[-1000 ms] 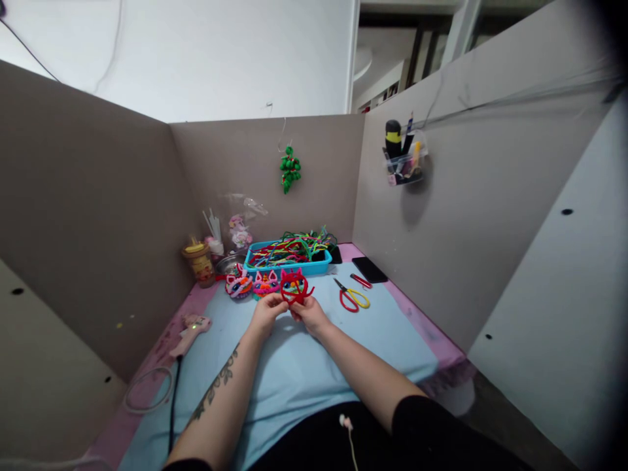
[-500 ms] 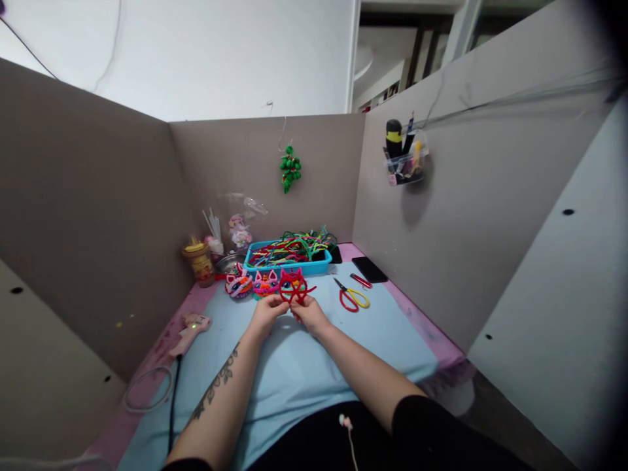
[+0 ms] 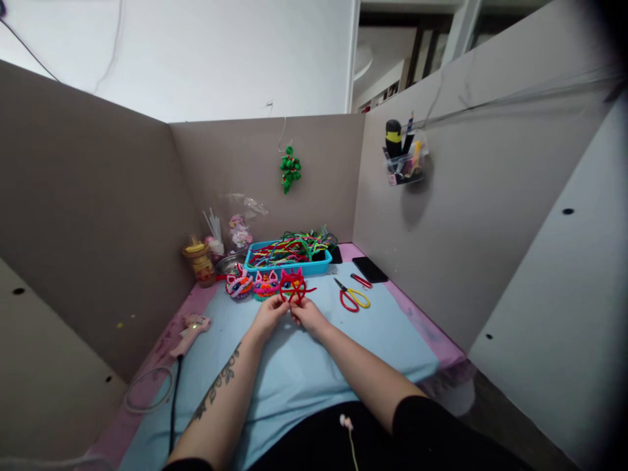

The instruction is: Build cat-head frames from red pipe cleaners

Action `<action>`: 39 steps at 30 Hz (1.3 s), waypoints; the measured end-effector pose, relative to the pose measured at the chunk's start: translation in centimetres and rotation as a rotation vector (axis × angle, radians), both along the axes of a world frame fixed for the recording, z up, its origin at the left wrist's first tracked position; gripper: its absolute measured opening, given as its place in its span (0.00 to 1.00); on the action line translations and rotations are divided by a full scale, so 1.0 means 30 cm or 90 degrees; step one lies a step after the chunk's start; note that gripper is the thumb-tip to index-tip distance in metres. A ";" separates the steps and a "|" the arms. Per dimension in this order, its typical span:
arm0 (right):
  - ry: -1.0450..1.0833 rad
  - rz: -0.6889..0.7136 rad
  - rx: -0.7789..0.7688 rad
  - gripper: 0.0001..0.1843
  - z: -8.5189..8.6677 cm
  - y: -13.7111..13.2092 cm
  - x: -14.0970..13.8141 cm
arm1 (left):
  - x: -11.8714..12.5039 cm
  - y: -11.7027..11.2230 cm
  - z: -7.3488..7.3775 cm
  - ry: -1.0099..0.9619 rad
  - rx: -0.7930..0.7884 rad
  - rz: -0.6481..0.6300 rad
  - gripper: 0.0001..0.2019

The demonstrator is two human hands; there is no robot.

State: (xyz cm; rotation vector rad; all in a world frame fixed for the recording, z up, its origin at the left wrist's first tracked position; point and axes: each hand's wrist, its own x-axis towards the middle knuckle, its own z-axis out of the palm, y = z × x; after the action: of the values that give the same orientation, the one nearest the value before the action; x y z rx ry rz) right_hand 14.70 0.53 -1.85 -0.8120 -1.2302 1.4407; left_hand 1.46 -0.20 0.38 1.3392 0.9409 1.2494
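Red pipe-cleaner ring (image 3: pixel 295 288) was held up above the worktop (image 3: pixel 314 366), just nearer than the row of animal-head figures (image 3: pixel 265 284). Grip: left hand (image 3: pixel 269 313) and right hand (image 3: pixel 310 315) each had fingertips pinched closed on its near edge. Judged light, fuzzy, not slippery; wire core probably bendable, easily pressed out of round. Rim at the crossings seemed the firmest hold; loose right end, weakest.

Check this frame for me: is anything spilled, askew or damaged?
Nothing looks broken. Two untidy spots: the strands rise in a tangle above the rim of the blue tray, and the pink cloth bears dark smudges, like stains, along its left side. The left hand and right hand hold the red looped piece.
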 end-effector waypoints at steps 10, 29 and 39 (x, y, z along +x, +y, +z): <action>0.129 0.016 -0.054 0.13 0.029 -0.014 0.015 | -0.021 0.012 0.005 -0.024 0.024 0.051 0.17; 0.309 0.017 -0.123 0.17 0.030 0.048 0.110 | -0.057 0.011 0.015 -0.097 -0.080 -0.032 0.16; 0.263 0.042 -0.100 0.20 0.035 0.032 0.099 | -0.077 0.001 0.032 -0.162 -0.143 -0.111 0.20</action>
State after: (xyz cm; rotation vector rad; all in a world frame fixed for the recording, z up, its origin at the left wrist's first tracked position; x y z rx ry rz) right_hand 17.68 1.50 -0.79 -0.5427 -0.8443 1.6747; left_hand -0.86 -0.18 1.36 1.0351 0.7443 1.1137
